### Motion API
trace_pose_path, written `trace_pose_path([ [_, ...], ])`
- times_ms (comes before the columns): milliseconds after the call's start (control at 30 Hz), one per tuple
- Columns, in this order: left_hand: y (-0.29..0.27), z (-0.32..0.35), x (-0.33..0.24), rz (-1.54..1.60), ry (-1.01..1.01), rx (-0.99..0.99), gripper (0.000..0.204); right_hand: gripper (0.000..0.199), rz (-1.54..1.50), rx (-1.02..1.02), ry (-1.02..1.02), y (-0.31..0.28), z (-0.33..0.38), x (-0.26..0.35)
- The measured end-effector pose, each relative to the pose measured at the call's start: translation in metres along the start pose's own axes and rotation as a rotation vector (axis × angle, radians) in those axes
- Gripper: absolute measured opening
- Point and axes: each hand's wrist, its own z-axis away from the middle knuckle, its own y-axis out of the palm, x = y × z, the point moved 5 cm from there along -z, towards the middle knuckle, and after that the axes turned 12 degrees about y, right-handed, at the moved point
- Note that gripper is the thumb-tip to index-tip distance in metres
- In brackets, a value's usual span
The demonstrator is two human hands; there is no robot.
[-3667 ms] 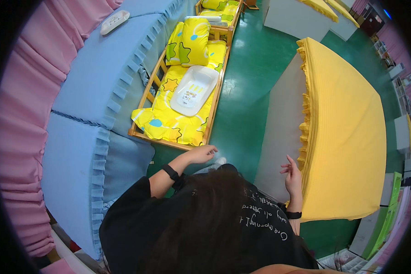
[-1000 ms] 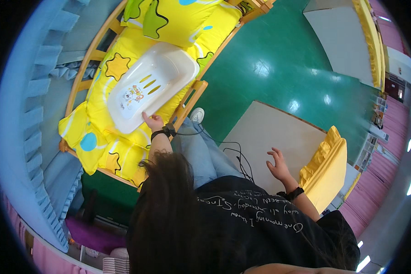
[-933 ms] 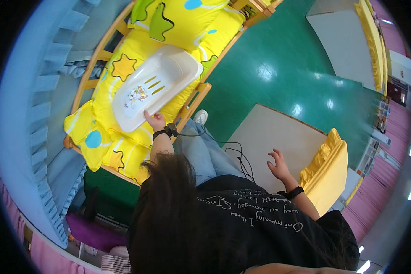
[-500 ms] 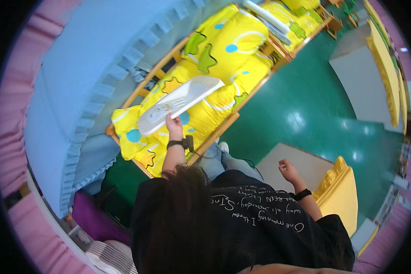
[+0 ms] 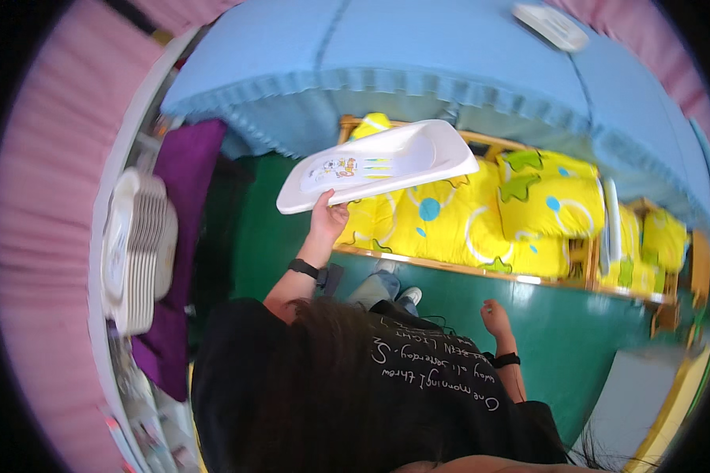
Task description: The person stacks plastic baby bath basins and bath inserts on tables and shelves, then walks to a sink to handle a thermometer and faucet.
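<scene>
The left hand (image 5: 328, 221) has its grip closed on the near edge of a white plastic tray (image 5: 379, 164), fingers curled over the rim, and holds it raised and tilted in the air above the end of a low wooden-framed bed (image 5: 481, 270) covered with yellow patterned bedding (image 5: 450, 225). A black band sits on that wrist. The tray is a long, shallow moulded piece with a small coloured picture and a few slots on its face, and it touches nothing but the hand. The right hand (image 5: 495, 315) hangs low over the green floor (image 5: 576, 331), its grip released, fingers loose and holding nothing; it also wears a dark wristband. Behind the bed spreads a large light-blue cloth with a frilled edge (image 5: 450, 55), and another white tray (image 5: 551, 25) lies on top of it, far from the hands. At the left a stack of white trays (image 5: 138, 252) stands on edge beside a purple cloth (image 5: 183, 181).
</scene>
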Motion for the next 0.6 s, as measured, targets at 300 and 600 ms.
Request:
trace_pose_path([
  [300,-0.052,0.137,-0.132,0.019,0.411,-0.126,0.018,0.025,-0.107,0.136,-0.379,0.019,-0.036,0.123],
  [600,-0.098,0.197,-0.149,0.016,0.528,-0.209,0.022,0.023,-0.159,0.424,-0.499,0.071,0.006,0.187],
])
